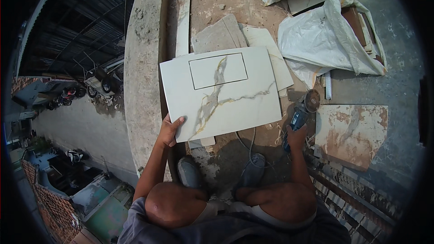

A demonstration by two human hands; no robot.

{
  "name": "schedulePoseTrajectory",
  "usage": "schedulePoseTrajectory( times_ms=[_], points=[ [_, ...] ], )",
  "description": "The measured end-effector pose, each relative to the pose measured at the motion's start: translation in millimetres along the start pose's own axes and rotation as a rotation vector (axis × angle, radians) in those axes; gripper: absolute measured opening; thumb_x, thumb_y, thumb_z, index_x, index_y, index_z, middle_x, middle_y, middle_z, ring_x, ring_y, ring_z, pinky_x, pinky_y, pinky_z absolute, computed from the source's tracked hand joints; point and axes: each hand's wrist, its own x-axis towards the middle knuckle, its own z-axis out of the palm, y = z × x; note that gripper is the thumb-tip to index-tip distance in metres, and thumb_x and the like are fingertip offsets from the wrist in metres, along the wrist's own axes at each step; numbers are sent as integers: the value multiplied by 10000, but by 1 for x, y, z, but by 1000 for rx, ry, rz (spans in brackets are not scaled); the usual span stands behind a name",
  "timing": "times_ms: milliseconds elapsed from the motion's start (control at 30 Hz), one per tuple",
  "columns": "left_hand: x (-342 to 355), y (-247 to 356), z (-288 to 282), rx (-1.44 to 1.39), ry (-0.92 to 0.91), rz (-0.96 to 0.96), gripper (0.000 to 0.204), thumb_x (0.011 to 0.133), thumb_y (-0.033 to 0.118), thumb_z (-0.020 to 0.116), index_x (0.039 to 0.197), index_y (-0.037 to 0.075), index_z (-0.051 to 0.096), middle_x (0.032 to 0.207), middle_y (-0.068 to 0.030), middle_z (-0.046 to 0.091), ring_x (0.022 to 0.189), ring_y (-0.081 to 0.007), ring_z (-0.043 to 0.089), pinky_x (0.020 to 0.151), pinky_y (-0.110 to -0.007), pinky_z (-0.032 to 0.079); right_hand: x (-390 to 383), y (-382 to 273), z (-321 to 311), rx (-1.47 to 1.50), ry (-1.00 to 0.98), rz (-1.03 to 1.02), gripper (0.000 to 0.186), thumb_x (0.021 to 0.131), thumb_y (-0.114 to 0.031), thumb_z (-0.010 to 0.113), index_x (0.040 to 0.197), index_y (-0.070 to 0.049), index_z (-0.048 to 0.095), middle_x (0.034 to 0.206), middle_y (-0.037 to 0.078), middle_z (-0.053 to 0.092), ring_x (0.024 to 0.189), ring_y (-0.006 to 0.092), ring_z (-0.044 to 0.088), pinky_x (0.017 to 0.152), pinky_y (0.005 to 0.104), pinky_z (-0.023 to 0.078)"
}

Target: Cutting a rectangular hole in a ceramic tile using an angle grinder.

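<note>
A large white tile (pixel 253 108) with grey and gold marbling lies tilted in front of my feet. A dark rectangular outline (pixel 219 71) shows on its far half. My left hand (pixel 171 130) grips the tile's near left corner, thumb on the face and fingers toward the edge and underside. In my right hand (pixel 296 137) is a blue angle grinder (pixel 298 119), held by its body to the right of the tile. Its round disc (pixel 312 100) points away from me, apart from the tile. I cannot tell whether the disc is spinning.
Tile offcuts (pixel 266 47) lie beyond the tile. White sacks (pixel 307 34) stand far right, one with tile pieces inside. A stained tile (pixel 350 131) rests on the right. A cable (pixel 251 147) runs by my shoes. Left, a concrete ledge (pixel 144 63) borders a drop to a lane below.
</note>
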Motion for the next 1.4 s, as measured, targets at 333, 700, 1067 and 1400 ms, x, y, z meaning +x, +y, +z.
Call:
schedulePoseTrajectory(
  times_ms=[333,700,1067,1400],
  points=[
    [-2,2,-1,23,6,-23,420,876,123,693,1245,28,517,1134,-96,643,1019,-187,629,884,-342,517,-21,-197,-39,207,-267,-917,399,962,-327,529,715,-13,533,613,217,549,618,435,561,585,498,429],
    [6,-11,3,23,44,26,423,881,93,665,1271,28,515,1162,-99,631,1007,-192,634,871,-337,530,-8,-339,35,-73,-262,-1218,439,981,-356,464,749,-37,657,658,179,640,647,350,651,637,468,510],
    [15,-2,0,37,23,-25,430,877,127,694,1246,17,500,1125,-116,637,1000,-194,635,866,-354,531,-22,-339,33,-69,-251,-1188,428,970,-350,492,717,-45,655,641,172,642,616,356,652,585,459,516],
    [14,-11,-2,6,-14,-15,446,878,132,693,1264,28,496,1145,-101,632,1010,-193,631,876,-345,528,-19,-319,37,-38,-263,-1179,428,971,-347,500,699,-33,604,633,187,612,606,369,626,581,475,492]
  ],
)
